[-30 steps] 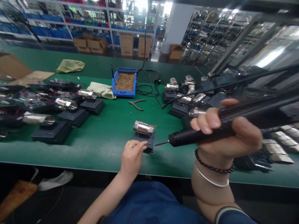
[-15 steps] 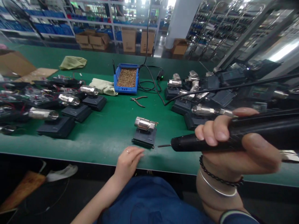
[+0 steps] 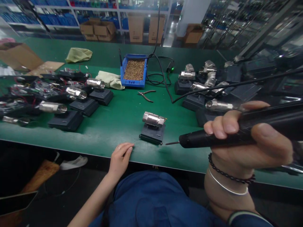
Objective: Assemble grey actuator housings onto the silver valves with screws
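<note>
"Spanning the view, the bench (image 3: 113,124) bears what?"

"Units (image 3: 80,104) at both sides; some at far left look open, with wires (image 3: 44,86) showing."

"And the driver (image 3: 245,134)?"

"The right hand (image 3: 238,156) has its fingers wrapped round it. The left hand (image 3: 120,157), near the front edge, is loosely parted, nothing seen in it."

"Which piece is in hand?"

"The box (image 3: 153,134), alone mid-bench, valve (image 3: 153,119) on top. It looks closed, so part-done, one would judge. The bit (image 3: 172,143) points at its near right corner, just apart; a screw (image 3: 161,143) seems to sit there, perhaps the part left."

"What is unclear?"

"The driver's rear is cut off; the right hand hides units behind; the screw's depth is too small to tell."
</note>
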A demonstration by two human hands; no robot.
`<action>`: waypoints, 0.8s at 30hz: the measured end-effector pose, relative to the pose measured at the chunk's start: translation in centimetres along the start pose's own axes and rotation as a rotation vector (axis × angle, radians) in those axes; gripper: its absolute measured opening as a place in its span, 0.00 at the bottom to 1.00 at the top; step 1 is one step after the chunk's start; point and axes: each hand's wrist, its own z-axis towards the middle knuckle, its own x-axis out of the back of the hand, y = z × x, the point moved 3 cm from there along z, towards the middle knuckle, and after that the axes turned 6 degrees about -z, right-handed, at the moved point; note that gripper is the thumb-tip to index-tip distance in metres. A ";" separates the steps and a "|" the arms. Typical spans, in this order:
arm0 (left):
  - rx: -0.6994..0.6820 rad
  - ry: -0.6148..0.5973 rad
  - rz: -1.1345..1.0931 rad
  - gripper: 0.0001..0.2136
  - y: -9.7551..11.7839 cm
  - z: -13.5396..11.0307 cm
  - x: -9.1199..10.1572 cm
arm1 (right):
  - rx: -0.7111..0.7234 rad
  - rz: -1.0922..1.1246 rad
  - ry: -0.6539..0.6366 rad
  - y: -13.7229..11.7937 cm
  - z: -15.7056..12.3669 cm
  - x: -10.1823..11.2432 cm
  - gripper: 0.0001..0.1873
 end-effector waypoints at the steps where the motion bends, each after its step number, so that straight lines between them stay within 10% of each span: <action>1: 0.000 0.007 0.009 0.10 0.0 0.1 0.0 | 0.045 -0.010 0.022 0.2 0.4 0.2 0.13; 6: -0.068 0.059 0.134 0.12 0.0 0.8 -0.3 | 0.302 -0.180 0.199 3.4 3.4 1.3 0.11; 15: -0.187 0.111 0.301 0.13 0.3 0.9 -1.2 | 0.191 -0.265 0.204 11.0 6.3 2.1 0.14; 24: -0.098 0.084 -0.036 0.09 3.7 3.0 -1.7 | 0.193 -0.138 0.161 5.5 4.8 1.7 0.13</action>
